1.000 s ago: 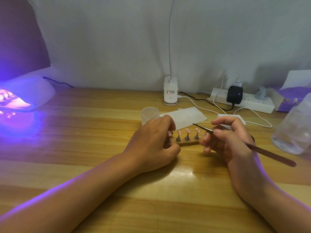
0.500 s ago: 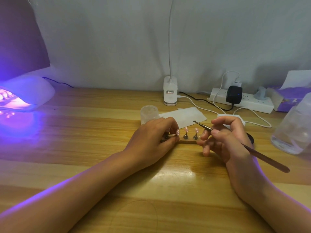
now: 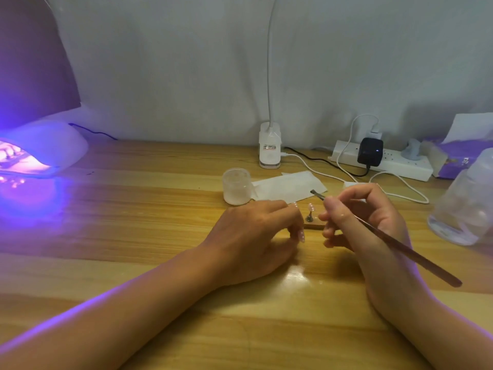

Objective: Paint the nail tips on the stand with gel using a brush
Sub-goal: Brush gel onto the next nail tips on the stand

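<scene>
Near the middle of the table point(image 3: 133, 236), toward its far edge, the stand point(image 3: 312, 226) lies as a low strip between the two hands, mostly hidden; only one nail tip point(image 3: 311, 207) on its little metal post shows clearly in the gap. The left hand point(image 3: 256, 236) rests on the wood with its fingers curled over the stand's left end – whether they actually pinch the strip or a post cannot be told, since the fingers cover that part. The right hand point(image 3: 362, 222) grips the brush point(image 3: 394, 241) between thumb and fingers close to the bristle end, pencil fashion, with the long handle trailing back toward the table's right edge and the flat tip raised just above and beyond the visible nail tip, not touching it. A small gel jar point(image 3: 237, 186) stands just behind the left hand, beside a sheet of paper point(image 3: 288, 186). By my judgement the nail tips are featherlight, stiff and glossy (probably only lightly seated on their posts), so a heavy stroke could tip or pop one off – the stand wants steadying at its base, never by the tips. The brush is slim and rigid and is best kept held low near the ferrule for control.
</scene>
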{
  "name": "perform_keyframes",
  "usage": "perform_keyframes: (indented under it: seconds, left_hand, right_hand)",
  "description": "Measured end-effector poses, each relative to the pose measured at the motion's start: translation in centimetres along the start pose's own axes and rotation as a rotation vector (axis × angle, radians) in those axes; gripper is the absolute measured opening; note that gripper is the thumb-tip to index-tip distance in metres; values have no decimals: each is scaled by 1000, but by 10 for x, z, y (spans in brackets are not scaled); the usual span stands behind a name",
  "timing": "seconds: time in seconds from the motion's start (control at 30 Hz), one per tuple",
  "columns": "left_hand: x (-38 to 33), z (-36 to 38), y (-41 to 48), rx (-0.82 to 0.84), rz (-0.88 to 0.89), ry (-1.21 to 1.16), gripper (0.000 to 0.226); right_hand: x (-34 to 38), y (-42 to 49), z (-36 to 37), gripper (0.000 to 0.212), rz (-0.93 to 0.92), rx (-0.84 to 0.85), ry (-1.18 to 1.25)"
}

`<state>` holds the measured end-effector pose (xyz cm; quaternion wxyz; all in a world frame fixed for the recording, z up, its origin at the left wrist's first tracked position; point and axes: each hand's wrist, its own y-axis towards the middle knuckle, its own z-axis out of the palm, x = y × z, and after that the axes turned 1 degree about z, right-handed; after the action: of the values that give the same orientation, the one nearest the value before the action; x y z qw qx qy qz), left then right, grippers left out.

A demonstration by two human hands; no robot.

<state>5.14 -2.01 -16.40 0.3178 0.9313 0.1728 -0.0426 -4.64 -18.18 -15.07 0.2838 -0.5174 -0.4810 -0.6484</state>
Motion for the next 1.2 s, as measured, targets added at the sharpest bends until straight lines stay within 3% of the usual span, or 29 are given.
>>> perform_keyframes:
  seconds: [0.27, 0.33, 0.8, 1.2]
  left_hand:
    - [11, 3, 0, 99, -108, -163, 8]
    - [12, 3, 1, 121, -114, -185, 10]
    - [15, 2, 2, 130, -149, -248, 9]
    - [13, 2, 2, 129, -152, -261, 5]
  right_hand:
    - [-4, 5, -3, 15, 230, 18, 84]
    - [-5, 4, -2, 27, 216, 15, 57]
    - [-11, 2, 1, 18, 164, 19, -123]
    - [-13, 2, 1, 24, 110, 58, -318]
